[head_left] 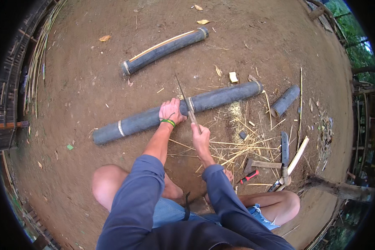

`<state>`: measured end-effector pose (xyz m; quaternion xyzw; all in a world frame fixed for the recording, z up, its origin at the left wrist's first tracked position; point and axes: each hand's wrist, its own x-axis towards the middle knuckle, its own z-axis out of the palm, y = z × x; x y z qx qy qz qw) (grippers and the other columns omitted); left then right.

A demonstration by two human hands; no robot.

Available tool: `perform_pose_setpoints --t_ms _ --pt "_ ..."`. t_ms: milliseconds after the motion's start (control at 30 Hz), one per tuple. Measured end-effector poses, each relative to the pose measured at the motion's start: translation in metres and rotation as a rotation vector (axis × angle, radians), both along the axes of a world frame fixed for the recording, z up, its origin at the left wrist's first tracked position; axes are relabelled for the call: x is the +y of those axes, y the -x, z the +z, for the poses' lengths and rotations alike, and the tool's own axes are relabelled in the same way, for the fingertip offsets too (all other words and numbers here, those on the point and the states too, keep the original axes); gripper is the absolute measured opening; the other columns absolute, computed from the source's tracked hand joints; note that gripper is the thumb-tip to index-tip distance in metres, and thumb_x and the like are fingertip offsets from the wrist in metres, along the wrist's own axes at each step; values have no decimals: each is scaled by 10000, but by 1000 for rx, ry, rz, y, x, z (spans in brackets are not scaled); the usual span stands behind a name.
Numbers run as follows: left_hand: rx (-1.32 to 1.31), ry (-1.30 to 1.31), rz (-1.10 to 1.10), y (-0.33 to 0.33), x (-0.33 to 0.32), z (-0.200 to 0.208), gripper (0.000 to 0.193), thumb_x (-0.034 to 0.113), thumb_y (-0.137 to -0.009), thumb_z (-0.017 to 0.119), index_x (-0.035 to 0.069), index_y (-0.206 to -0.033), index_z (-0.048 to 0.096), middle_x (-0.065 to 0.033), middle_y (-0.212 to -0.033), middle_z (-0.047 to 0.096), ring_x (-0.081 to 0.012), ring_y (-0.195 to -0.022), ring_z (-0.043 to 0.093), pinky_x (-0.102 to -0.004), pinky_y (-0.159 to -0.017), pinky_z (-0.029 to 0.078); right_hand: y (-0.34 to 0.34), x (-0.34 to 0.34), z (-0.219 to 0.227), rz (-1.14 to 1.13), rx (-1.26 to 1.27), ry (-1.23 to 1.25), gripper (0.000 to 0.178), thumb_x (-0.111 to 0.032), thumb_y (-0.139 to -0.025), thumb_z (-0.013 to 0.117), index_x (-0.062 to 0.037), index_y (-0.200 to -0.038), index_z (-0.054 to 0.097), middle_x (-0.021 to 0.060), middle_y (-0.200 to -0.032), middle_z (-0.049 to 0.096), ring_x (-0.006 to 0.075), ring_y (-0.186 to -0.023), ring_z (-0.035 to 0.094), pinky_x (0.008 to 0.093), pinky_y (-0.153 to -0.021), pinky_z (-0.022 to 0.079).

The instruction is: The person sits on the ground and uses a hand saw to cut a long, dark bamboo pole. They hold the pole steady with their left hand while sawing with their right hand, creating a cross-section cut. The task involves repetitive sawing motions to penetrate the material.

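Observation:
A long dark-grey bamboo pole (225, 97) lies aslant on the ground in front of me, with pale rings at its nodes. My left hand (172, 111), with a green band at the wrist, is wrapped over the pole near its middle and holds it. Just right of it, my right hand (201, 138) is closed round the handle of a thin handsaw (191, 113). The saw's blade lies across the pole beside a pale node ring, its tip pointing away from me. How deep the blade sits cannot be made out.
Farther off lies a bamboo piece (166, 49) with a split strip on top. A short bamboo piece (285, 101) is at the right. Thin bamboo strips (246, 149), a machete (285, 152), a hammer-like tool (262, 164) and a red-handled cutter (249, 176) lie near my right knee.

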<state>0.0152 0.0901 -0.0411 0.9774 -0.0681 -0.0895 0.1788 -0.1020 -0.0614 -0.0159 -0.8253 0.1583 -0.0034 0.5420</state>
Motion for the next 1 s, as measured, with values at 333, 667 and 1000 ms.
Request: perform_pose_setpoints --t_ms 333,667,1000 --pt "-76 -37 -4 7 8 -6 842 495 -600 891 140 -1306 601 -111 -1183 645 -316 -1110 649 -439 -1000 495 -32 -61 186 -11 -625 -148 340 -273 -979 609 -55 -717 617 -9 -571 493 106 -494 426 311 -470 300" --pt "-207 -72 -207 30 7 -14 751 487 -913 683 252 -1575 415 -144 -1556 449 -344 -1419 450 -537 -1167 347 35 -193 382 -170 -433 -363 414 -303 -1054 493 -106 -698 420 -33 -559 323 87 -482 283 293 -493 228" --pt "-134 -154 -355 56 -38 5 974 451 -863 744 94 -1629 261 -153 -1707 220 -331 -1574 215 -573 -1259 190 72 -193 370 -264 -440 -532 400 -300 -1064 473 -102 -724 400 -22 -560 319 90 -494 274 287 -531 271"
